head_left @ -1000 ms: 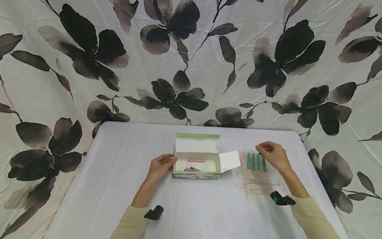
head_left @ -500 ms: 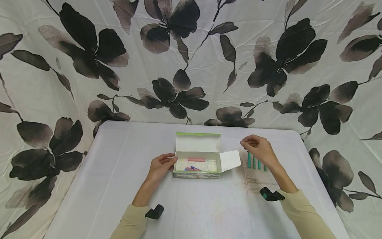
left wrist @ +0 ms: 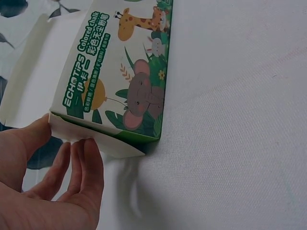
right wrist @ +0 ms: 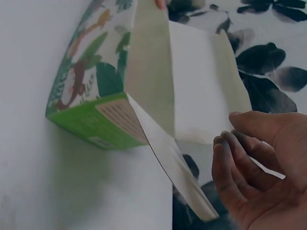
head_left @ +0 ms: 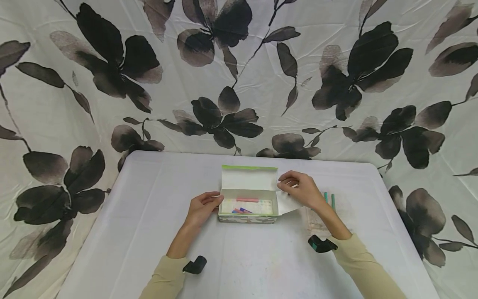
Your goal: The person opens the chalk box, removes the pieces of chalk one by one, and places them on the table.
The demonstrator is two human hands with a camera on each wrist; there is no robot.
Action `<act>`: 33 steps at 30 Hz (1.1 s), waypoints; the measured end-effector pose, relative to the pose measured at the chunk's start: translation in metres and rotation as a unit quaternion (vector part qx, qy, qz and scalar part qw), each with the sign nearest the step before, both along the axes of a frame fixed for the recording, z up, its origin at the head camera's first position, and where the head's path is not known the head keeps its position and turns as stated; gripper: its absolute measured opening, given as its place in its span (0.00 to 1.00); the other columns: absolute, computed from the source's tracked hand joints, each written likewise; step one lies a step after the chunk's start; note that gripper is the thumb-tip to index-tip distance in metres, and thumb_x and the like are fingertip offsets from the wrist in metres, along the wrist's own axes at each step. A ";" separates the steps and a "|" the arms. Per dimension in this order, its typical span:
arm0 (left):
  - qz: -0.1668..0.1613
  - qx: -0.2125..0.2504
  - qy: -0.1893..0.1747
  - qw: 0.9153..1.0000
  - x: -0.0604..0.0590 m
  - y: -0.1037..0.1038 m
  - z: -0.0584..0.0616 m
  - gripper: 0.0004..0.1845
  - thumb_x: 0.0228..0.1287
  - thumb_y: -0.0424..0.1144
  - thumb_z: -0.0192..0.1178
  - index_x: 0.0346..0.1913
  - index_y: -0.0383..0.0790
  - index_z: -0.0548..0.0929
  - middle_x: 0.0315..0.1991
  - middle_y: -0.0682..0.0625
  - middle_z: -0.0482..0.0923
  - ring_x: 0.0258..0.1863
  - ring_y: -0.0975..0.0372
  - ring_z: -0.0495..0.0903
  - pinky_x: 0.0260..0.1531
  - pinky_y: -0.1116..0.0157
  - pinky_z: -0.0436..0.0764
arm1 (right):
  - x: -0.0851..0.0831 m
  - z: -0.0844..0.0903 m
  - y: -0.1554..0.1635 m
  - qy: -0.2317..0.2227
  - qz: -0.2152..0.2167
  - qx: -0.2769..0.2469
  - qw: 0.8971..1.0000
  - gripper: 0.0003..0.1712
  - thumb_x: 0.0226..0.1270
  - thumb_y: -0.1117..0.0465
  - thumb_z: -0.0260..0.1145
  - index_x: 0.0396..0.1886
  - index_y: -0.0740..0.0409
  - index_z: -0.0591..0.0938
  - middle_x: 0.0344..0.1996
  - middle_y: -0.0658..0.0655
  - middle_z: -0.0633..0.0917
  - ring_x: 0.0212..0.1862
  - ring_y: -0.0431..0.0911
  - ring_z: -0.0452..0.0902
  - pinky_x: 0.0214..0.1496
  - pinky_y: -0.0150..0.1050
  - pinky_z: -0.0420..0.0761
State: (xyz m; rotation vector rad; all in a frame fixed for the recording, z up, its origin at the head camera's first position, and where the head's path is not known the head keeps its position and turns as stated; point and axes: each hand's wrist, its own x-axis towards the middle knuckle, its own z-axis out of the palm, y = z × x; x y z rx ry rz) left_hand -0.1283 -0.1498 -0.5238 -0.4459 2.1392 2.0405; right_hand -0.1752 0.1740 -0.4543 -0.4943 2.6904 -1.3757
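Observation:
An open chalk box [head_left: 248, 220] printed with animals stands on the table, its lid [head_left: 249, 178] raised at the back. Inside lie a pinkish-red chalk stick [head_left: 247, 199] and several short blue and pink chalk pieces [head_left: 244, 210]. My left hand [head_left: 199, 209] pinches the box's left side flap [left wrist: 86, 135] between thumb and fingers. Beside the box's right end, my right hand [head_left: 300, 190] hovers over the spread side flap [right wrist: 175, 167]. Its fingers are loosely bent, with nothing between fingertips and thumb. Two green chalk sticks [head_left: 333, 202] show beyond that hand, whose wrist hides others.
A white cloth covers the table [head_left: 149, 232], with reddish chalk smudges [head_left: 316, 224] near the green sticks. Behind rises a white curtain [head_left: 157, 128] with dark flowers. Both wrists carry a small black camera [head_left: 322, 244].
My right hand has moved left, from above the green chalk sticks to the right end of the box. The left hand stays at the box's left end.

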 end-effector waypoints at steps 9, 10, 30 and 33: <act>0.006 -0.001 0.000 1.000 0.000 0.001 -0.001 0.20 0.68 0.37 0.70 0.58 0.29 0.82 0.42 0.43 0.85 0.43 0.53 0.85 0.36 0.71 0.84 | 0.001 -0.015 -0.023 0.000 0.078 -0.016 0.997 0.11 0.68 0.66 0.72 0.48 0.65 0.85 0.40 0.58 0.88 0.41 0.50 0.85 0.42 0.37 0.85; 0.006 -0.001 0.000 1.000 0.000 0.001 -0.001 0.20 0.68 0.37 0.70 0.58 0.29 0.82 0.42 0.43 0.85 0.42 0.53 0.85 0.36 0.71 0.84 | 0.001 -0.017 -0.025 -0.001 0.087 -0.017 0.996 0.11 0.69 0.66 0.72 0.48 0.65 0.85 0.40 0.58 0.88 0.41 0.50 0.85 0.43 0.38 0.85; 0.013 -0.013 -0.008 1.000 0.000 0.002 -0.002 0.19 0.68 0.36 0.69 0.58 0.30 0.83 0.42 0.43 0.86 0.42 0.54 0.85 0.40 0.66 0.85 | 0.000 -0.051 -0.067 -0.015 0.235 0.036 0.971 0.14 0.67 0.71 0.71 0.49 0.74 0.83 0.42 0.66 0.87 0.42 0.49 0.85 0.45 0.36 0.85; 0.015 -0.013 -0.007 1.000 0.000 0.002 -0.002 0.18 0.68 0.36 0.69 0.57 0.30 0.83 0.42 0.43 0.86 0.41 0.55 0.85 0.38 0.68 0.85 | 0.000 -0.053 -0.073 -0.007 0.246 0.060 0.967 0.14 0.66 0.69 0.73 0.47 0.72 0.84 0.40 0.64 0.87 0.41 0.49 0.85 0.45 0.35 0.85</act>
